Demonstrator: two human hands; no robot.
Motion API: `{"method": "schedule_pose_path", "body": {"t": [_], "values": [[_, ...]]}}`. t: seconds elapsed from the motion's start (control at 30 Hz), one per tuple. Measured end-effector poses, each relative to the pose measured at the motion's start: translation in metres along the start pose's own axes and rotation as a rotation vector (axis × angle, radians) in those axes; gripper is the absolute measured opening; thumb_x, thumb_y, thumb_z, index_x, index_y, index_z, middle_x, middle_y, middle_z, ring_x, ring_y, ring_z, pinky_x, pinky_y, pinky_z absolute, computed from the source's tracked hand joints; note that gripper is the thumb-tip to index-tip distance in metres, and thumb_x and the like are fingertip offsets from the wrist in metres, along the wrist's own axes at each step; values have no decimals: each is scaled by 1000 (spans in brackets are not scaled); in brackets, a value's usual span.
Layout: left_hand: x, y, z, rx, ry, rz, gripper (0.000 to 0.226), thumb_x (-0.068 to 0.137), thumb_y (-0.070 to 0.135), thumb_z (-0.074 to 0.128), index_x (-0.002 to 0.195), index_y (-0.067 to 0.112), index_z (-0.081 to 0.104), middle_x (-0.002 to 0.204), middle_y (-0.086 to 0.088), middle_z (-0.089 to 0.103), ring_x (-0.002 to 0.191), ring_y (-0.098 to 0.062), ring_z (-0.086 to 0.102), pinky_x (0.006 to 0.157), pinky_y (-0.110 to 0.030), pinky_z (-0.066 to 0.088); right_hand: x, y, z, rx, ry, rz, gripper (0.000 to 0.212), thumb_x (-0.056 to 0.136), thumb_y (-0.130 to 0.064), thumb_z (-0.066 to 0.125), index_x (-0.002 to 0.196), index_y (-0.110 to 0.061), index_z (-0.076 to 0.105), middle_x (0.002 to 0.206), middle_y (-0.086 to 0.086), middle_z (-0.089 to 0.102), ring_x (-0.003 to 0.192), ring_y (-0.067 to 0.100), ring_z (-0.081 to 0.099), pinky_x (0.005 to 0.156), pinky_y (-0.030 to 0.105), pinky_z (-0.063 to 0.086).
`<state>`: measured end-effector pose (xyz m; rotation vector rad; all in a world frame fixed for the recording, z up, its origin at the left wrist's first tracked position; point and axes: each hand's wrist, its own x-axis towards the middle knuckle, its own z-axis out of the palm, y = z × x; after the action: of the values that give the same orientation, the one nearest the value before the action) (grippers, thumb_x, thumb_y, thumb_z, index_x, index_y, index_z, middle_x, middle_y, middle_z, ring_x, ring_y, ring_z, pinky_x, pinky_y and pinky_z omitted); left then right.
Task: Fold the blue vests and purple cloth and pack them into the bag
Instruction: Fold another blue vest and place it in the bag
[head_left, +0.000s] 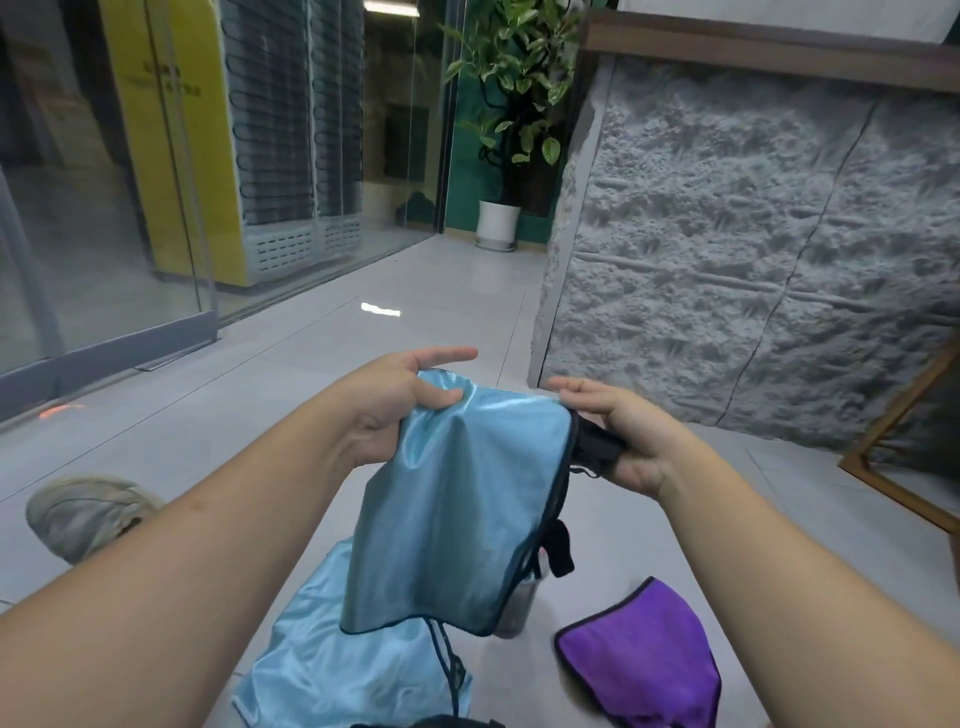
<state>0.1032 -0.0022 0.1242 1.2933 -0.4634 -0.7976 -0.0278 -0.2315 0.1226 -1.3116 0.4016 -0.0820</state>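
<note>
I hold a shiny light-blue vest (452, 509) with dark trim up in front of me, and it hangs down folded. My left hand (400, 400) pinches its upper left corner between thumb and fingers. My right hand (618, 431) grips the upper right edge together with a black strap. A second light-blue vest (332, 665) lies spread on the floor below. The purple cloth (644, 670) with black trim lies on the floor at the lower right. A dark item shows at the bottom edge (441, 721); I cannot tell whether it is the bag.
Grey tiled floor (260, 415) all around. A grey shoe (88, 514) is at the left. A rough grey counter wall (753, 249) stands on the right with a wooden frame (893, 467) leaning by it. Glass partition at left, potted plant (498, 218) behind.
</note>
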Motion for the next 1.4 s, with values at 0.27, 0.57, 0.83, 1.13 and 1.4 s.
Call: {"method": "schedule_pose_path", "body": {"t": [0.27, 0.57, 0.83, 1.13, 1.4], "values": [[6, -2, 11, -236, 190, 69, 40, 98, -12, 56, 125, 13, 70, 122, -24, 69, 81, -32, 77, 64, -39, 65, 5, 41, 22, 735, -159, -131, 88, 75, -67, 78, 139, -14, 49, 143, 24, 60, 126, 42, 64, 113, 61, 44], [7, 5, -2, 165, 118, -25, 56, 74, -6, 82, 126, 10, 70, 118, -23, 73, 98, -33, 77, 87, -44, 62, 5, 19, 36, -26, 123, -238, 114, 84, 23, 64, 163, -45, 19, 112, 9, 68, 105, 40, 74, 83, 50, 59], [5, 8, 9, 967, 217, 51, 80, 72, 9, 94, 142, 23, 61, 138, -6, 61, 108, -28, 62, 89, -38, 56, 0, -1, 34, -762, 210, -196, 45, 90, 5, 72, 130, -16, 71, 132, 4, 65, 111, 24, 67, 100, 39, 56], [7, 3, 4, 1219, 282, 132, 32, 86, 16, 81, 117, 22, 78, 103, -2, 69, 86, -21, 65, 63, -25, 50, 3, 3, 41, -1277, 341, -226, 26, 83, -13, 80, 62, -16, 66, 66, 4, 55, 62, 21, 50, 52, 26, 40], [16, -1, -7, 723, 345, 181, 9, 92, 29, 77, 95, 21, 80, 98, -11, 77, 96, -32, 73, 87, -43, 59, -5, -4, 28, -949, 316, -205, 26, 77, -29, 91, 85, -8, 78, 78, 16, 70, 67, 21, 58, 63, 30, 43]]}}
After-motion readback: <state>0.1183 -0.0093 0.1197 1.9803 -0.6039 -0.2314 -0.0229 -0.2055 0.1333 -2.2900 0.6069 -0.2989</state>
